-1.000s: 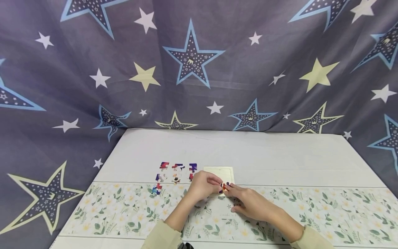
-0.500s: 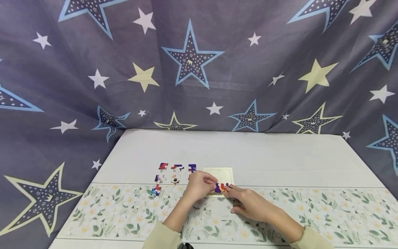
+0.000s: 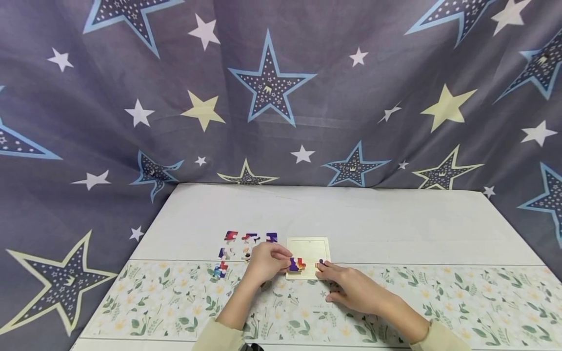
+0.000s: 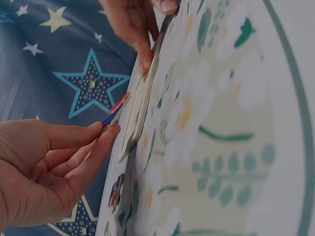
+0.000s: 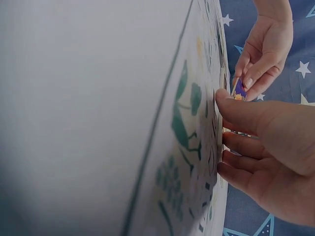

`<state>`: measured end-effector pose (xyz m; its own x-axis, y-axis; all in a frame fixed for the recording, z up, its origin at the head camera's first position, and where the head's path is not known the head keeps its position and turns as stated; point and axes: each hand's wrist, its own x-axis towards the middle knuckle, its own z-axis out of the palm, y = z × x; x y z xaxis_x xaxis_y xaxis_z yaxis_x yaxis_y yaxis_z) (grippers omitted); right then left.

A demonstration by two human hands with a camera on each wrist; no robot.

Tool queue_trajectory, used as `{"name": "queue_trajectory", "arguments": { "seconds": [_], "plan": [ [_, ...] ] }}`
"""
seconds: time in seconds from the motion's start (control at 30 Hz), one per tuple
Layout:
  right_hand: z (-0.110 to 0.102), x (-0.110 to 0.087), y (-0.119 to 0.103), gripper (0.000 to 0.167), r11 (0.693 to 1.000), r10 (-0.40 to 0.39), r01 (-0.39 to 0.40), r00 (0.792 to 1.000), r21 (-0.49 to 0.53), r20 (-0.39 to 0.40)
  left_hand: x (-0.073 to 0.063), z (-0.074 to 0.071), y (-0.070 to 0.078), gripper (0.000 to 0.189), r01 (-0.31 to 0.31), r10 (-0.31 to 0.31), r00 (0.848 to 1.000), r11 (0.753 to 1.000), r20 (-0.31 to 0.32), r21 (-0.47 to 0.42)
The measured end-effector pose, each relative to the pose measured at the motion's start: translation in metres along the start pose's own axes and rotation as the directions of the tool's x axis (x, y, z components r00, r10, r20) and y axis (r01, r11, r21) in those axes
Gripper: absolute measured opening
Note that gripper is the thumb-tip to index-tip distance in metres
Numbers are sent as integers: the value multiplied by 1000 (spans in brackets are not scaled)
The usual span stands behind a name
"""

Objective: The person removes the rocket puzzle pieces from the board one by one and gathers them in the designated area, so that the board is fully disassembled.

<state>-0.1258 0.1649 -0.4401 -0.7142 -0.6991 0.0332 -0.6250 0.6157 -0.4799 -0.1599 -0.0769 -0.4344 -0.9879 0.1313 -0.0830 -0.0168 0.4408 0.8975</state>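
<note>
My left hand (image 3: 265,262) pinches a purple, red and orange jigsaw piece (image 3: 294,264) between thumb and fingertips. It holds the piece over the left front part of a pale wooden puzzle tray (image 3: 308,245). In the left wrist view the same jigsaw piece (image 4: 114,111) is tilted and raised off the tray. My right hand (image 3: 353,286) rests at the tray's right front corner, fingers extended. Its fingertips press on a second jigsaw piece (image 3: 321,262), mostly covered by them. The right wrist view shows my right hand (image 5: 270,147) with its fingertips against the tray.
Left of the tray lie several loose jigsaw pieces: a red one (image 3: 230,236), a purple one (image 3: 271,237) and a blue and red one (image 3: 220,269) among them. My left forearm passes close by them. A floral strip (image 3: 175,297) crosses the white table (image 3: 373,214). A starry curtain (image 3: 272,136) hangs behind.
My left hand has moved left with the pinched jigsaw piece, away from the piece under my right fingertips, opening a gap between the two. My right hand has stayed in place.
</note>
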Motion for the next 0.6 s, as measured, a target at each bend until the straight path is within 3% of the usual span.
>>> {"name": "queue_trajectory", "arguments": {
  "seconds": [0.37,0.6],
  "plan": [
    [0,-1,-1,53,1000,-4,4,1000,13,6,-3,-19,-8,10,32,-27,997,997,-67,70],
    [1,-1,1,52,1000,-9,9,1000,11,3,-6,-31,-9,10,64,-60,997,993,-40,104]
  ]
}}
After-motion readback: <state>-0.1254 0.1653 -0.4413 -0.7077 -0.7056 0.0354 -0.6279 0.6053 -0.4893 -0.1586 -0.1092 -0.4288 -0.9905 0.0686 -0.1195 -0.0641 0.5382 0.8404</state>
